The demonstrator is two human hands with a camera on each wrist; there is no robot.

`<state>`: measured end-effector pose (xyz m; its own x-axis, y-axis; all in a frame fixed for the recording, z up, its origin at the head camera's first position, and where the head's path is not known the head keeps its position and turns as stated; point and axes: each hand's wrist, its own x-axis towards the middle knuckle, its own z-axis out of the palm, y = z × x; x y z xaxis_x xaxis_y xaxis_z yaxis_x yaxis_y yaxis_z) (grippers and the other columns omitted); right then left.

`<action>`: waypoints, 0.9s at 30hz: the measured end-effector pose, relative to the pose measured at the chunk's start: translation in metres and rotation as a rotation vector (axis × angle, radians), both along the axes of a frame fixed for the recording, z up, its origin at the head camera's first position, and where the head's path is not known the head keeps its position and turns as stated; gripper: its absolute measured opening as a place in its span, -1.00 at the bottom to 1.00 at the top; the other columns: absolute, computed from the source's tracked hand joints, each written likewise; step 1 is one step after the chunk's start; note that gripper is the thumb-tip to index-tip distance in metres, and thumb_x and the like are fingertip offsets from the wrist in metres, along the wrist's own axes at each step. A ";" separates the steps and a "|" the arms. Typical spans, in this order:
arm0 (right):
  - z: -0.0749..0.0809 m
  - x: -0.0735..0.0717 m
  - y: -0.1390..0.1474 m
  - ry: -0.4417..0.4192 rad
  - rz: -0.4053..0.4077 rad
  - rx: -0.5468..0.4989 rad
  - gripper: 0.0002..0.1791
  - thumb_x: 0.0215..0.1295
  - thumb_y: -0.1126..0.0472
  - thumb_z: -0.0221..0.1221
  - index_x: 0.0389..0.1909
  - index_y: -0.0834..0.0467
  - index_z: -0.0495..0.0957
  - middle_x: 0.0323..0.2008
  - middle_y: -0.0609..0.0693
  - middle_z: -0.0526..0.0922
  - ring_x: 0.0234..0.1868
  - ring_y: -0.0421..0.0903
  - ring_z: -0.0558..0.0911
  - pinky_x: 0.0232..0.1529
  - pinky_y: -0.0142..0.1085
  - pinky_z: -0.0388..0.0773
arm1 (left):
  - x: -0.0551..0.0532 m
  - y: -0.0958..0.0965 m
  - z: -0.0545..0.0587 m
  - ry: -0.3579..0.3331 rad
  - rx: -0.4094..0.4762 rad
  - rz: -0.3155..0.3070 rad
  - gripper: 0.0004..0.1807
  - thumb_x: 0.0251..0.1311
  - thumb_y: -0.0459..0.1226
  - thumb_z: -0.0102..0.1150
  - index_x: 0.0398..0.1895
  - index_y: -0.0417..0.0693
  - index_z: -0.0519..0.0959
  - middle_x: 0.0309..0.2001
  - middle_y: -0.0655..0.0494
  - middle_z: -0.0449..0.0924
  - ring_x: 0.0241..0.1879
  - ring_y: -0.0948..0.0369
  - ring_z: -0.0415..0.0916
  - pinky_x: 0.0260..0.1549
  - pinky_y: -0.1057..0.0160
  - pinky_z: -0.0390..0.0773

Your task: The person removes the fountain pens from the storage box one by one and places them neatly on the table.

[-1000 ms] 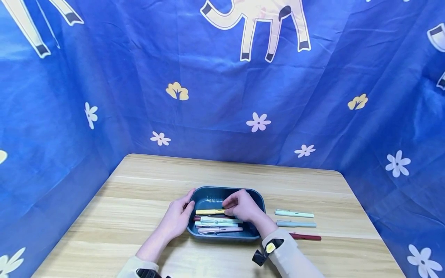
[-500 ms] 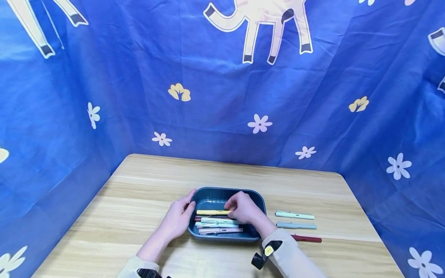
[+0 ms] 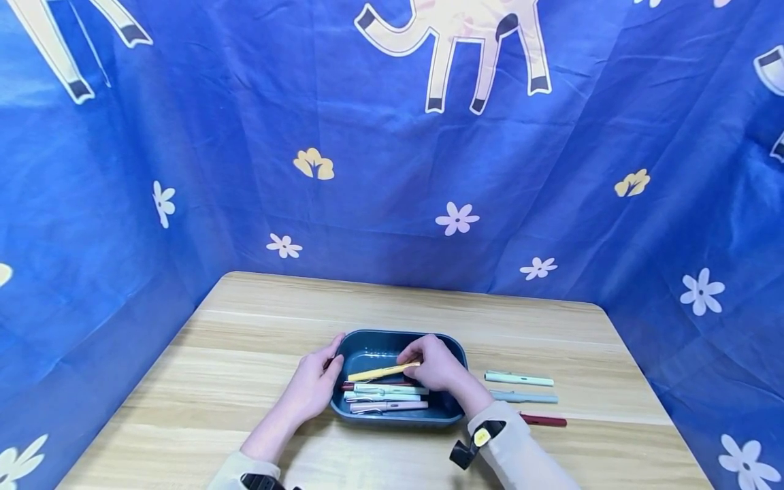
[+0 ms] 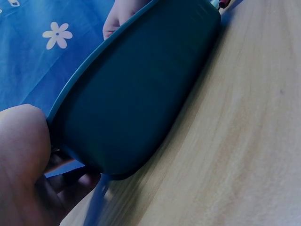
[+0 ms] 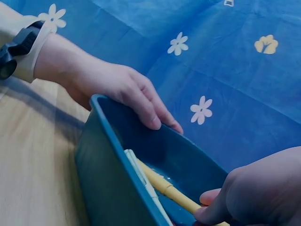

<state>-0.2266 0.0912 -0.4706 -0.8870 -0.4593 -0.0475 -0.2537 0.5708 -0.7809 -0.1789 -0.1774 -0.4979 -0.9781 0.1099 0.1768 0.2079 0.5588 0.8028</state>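
A dark teal box (image 3: 392,422) with rounded corners sits on the wooden table. My left hand (image 3: 311,384) grips its left end, the thumb over the rim, as the right wrist view also shows. Inside the box, my right hand (image 3: 435,364) pinches one end of a yellow pen (image 3: 375,373) between thumb and fingertips. That pen is tilted, its right end raised. Closer to the front wall, a dark red pen (image 3: 348,386), two pale mint pens (image 3: 382,389) and a lilac pen (image 3: 392,405) lie side by side in the box.
Right of the box, a mint pen (image 3: 519,378), a light blue pen (image 3: 529,397) and a dark red pen (image 3: 546,421) lie on the table (image 3: 257,327). My right forearm partly covers the lower ones. A blue patterned curtain (image 3: 367,197) encloses the back and sides.
Half a second ago the yellow pen lay level; its right end is now lifted by my right hand. My left hand and the box have stayed in place.
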 end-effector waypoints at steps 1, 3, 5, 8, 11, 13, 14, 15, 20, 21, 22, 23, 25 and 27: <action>0.001 0.000 0.001 0.003 -0.004 -0.007 -0.83 0.29 0.49 0.38 -0.22 0.18 0.80 -0.31 -0.07 0.75 -0.29 -0.17 0.62 -0.17 -0.25 0.64 | 0.000 0.000 0.000 -0.001 0.004 0.000 -0.45 0.62 -0.32 -0.01 0.59 -0.25 0.29 0.51 -0.23 0.31 0.48 -0.13 0.30 0.47 -0.13 0.25; 0.003 0.001 0.004 -0.003 -0.017 -0.036 -0.84 0.28 0.48 0.39 -0.20 0.21 0.80 -0.28 -0.03 0.76 -0.29 -0.16 0.62 -0.18 -0.25 0.64 | 0.000 0.000 0.000 0.004 0.006 -0.004 -0.45 0.62 -0.33 -0.02 0.59 -0.26 0.29 0.51 -0.25 0.31 0.48 -0.14 0.30 0.47 -0.14 0.26; 0.005 0.002 0.006 -0.017 -0.037 -0.071 -0.85 0.28 0.47 0.41 -0.20 0.22 0.81 -0.27 -0.02 0.76 -0.31 -0.15 0.61 -0.23 -0.27 0.62 | 0.000 0.000 0.001 0.005 0.008 -0.003 -0.45 0.62 -0.33 -0.02 0.59 -0.26 0.29 0.52 -0.25 0.30 0.47 -0.14 0.30 0.46 -0.14 0.26; 0.008 0.003 0.008 -0.041 -0.074 -0.125 -0.88 0.25 0.46 0.44 -0.23 0.22 0.82 -0.33 -0.02 0.77 -0.38 -0.16 0.60 -0.35 -0.33 0.57 | 0.000 0.000 0.001 0.006 0.007 0.001 -0.45 0.62 -0.33 -0.02 0.59 -0.27 0.29 0.51 -0.25 0.30 0.47 -0.14 0.30 0.46 -0.14 0.26; 0.008 0.003 0.010 -0.082 -0.103 -0.197 -0.90 0.24 0.46 0.44 -0.26 0.25 0.81 -0.39 0.02 0.79 -0.40 -0.17 0.66 -0.36 -0.33 0.63 | 0.000 0.001 0.001 0.007 0.002 0.002 -0.45 0.61 -0.34 -0.02 0.58 -0.29 0.30 0.50 -0.25 0.32 0.46 -0.15 0.31 0.46 -0.15 0.26; 0.009 0.002 0.011 -0.115 -0.112 -0.253 -0.91 0.25 0.48 0.42 -0.25 0.30 0.80 -0.39 0.08 0.80 -0.37 -0.13 0.73 -0.30 -0.29 0.72 | 0.000 0.001 0.001 0.002 0.002 0.003 -0.46 0.61 -0.34 -0.01 0.58 -0.29 0.30 0.49 -0.24 0.34 0.46 -0.14 0.32 0.46 -0.13 0.27; 0.009 0.002 0.012 -0.130 -0.115 -0.280 -0.91 0.26 0.49 0.41 -0.25 0.33 0.80 -0.38 0.11 0.80 -0.34 -0.10 0.77 -0.26 -0.26 0.75 | -0.001 0.001 0.001 0.000 0.003 0.002 -0.46 0.61 -0.34 -0.01 0.57 -0.29 0.30 0.49 -0.25 0.34 0.45 -0.14 0.33 0.47 -0.12 0.27; 0.009 0.002 0.012 -0.140 -0.119 -0.303 -0.92 0.27 0.50 0.40 -0.24 0.35 0.79 -0.37 0.13 0.80 -0.32 -0.06 0.79 -0.22 -0.22 0.78 | -0.001 0.001 0.001 -0.001 0.003 -0.002 -0.46 0.61 -0.34 -0.01 0.57 -0.30 0.30 0.48 -0.25 0.35 0.45 -0.14 0.33 0.47 -0.12 0.27; 0.010 0.002 0.018 -0.165 -0.138 -0.374 -0.91 0.28 0.51 0.38 -0.21 0.38 0.78 -0.30 0.18 0.80 -0.21 0.14 0.82 -0.14 -0.20 0.80 | -0.001 0.001 0.001 -0.010 0.011 -0.007 -0.46 0.62 -0.35 -0.01 0.58 -0.30 0.29 0.49 -0.24 0.34 0.46 -0.12 0.32 0.48 -0.10 0.26; 0.012 0.003 0.019 -0.168 -0.140 -0.384 -0.91 0.29 0.51 0.38 -0.21 0.38 0.78 -0.29 0.18 0.81 -0.19 0.16 0.82 -0.14 -0.20 0.80 | -0.001 0.001 0.001 -0.008 0.010 -0.007 -0.46 0.62 -0.35 -0.01 0.58 -0.31 0.29 0.49 -0.24 0.34 0.46 -0.12 0.33 0.48 -0.10 0.26; 0.013 0.003 0.020 -0.173 -0.141 -0.399 -0.90 0.29 0.51 0.38 -0.20 0.39 0.78 -0.28 0.19 0.81 -0.18 0.18 0.82 -0.13 -0.20 0.80 | -0.001 0.001 0.001 -0.007 0.009 -0.006 -0.46 0.62 -0.35 -0.01 0.58 -0.30 0.30 0.49 -0.25 0.35 0.46 -0.13 0.33 0.47 -0.10 0.26; 0.014 0.004 0.022 -0.175 -0.141 -0.412 -0.90 0.29 0.51 0.37 -0.19 0.40 0.77 -0.27 0.19 0.81 -0.17 0.18 0.82 -0.13 -0.19 0.80 | -0.001 0.001 0.002 -0.004 0.006 -0.004 -0.46 0.62 -0.35 -0.01 0.58 -0.31 0.29 0.48 -0.25 0.35 0.46 -0.13 0.33 0.47 -0.11 0.26; 0.016 0.004 0.025 -0.182 -0.147 -0.427 -0.88 0.30 0.50 0.38 -0.17 0.41 0.77 -0.25 0.20 0.81 -0.17 0.15 0.82 -0.12 -0.19 0.80 | -0.001 0.002 0.002 -0.003 0.006 -0.004 -0.46 0.61 -0.35 -0.01 0.58 -0.30 0.30 0.48 -0.26 0.36 0.45 -0.13 0.34 0.47 -0.11 0.27; 0.019 0.006 0.028 -0.184 -0.156 -0.433 -0.87 0.31 0.49 0.38 -0.15 0.41 0.77 -0.24 0.20 0.81 -0.19 0.10 0.83 -0.12 -0.19 0.80 | -0.001 0.002 0.002 -0.003 0.006 -0.005 -0.46 0.61 -0.35 -0.01 0.58 -0.30 0.30 0.48 -0.26 0.36 0.45 -0.13 0.34 0.47 -0.11 0.27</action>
<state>-0.2211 0.1196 -0.4519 -0.9415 -0.3342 -0.0434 -0.0273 0.2040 -0.9786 -0.1794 -0.1753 -0.4963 -0.9780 0.1140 0.1746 0.2085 0.5532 0.8066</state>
